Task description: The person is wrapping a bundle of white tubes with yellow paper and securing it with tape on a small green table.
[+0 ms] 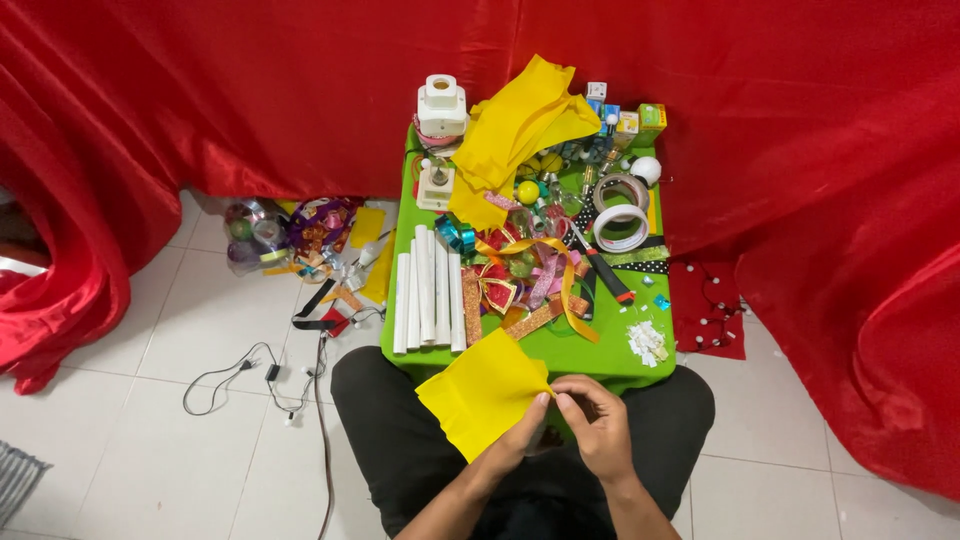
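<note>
A square sheet of yellow paper point(482, 392) hangs over my lap, just in front of the green table point(560, 350). My left hand point(522, 440) pinches its right edge from below. My right hand point(598, 425) meets the same edge, fingers closed on the paper's corner. Both hands touch each other at the paper.
On the table lie several white tubes point(428, 290), ribbons point(545, 280), tape rolls point(620, 225), a red-handled tool point(605, 272), a crumpled yellow sheet point(515, 130) and a white device point(442, 105). Cables point(255, 375) and scraps point(310, 240) litter the tiled floor at left. Red drapes surround everything.
</note>
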